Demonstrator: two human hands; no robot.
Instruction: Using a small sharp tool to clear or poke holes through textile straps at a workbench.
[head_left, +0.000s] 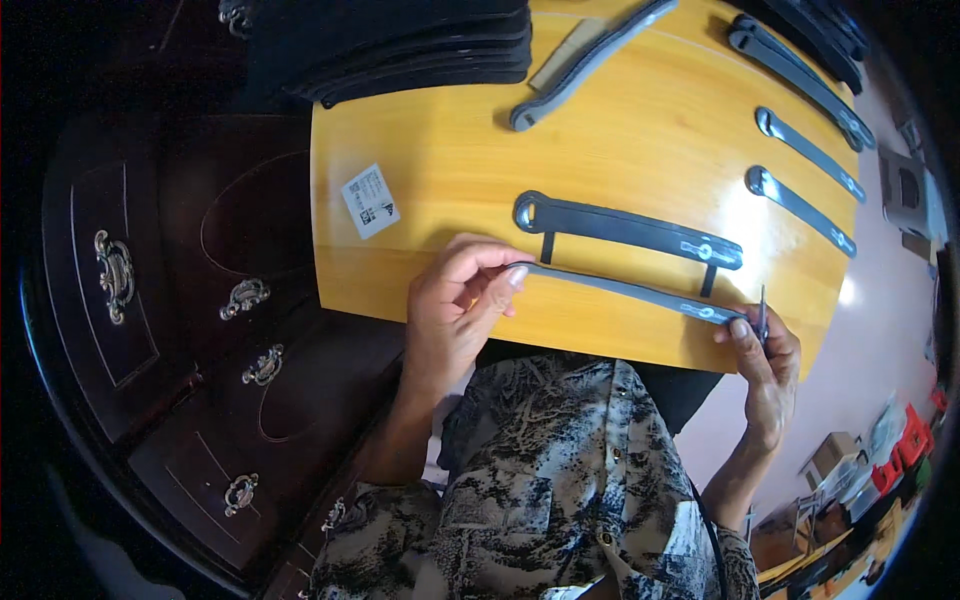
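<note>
Between my hands, near the table's front edge, a narrow dark grey strap [620,289] is stretched out. Its left end is pinched between the thumb and fingers of my left hand [452,315]. My right hand [768,372] grips the other end, the thumb pressed beside a pale printed mark. A thin pointed tool [763,305] sticks up from the right fingers; its kind is mostly hidden. Just beyond lies a wider black strap [625,227] with a slotted left end. Two short black bands, one on the left [548,247] and one on the right [709,281], join both straps.
A stack of black pieces [430,60] stands at the table's far left. A white label [370,201] lies on the yellow wooden table [430,150]. Further straps, one [590,68] at the back and several [800,85] at right, rest there. Dark drawers [250,300] flank the left.
</note>
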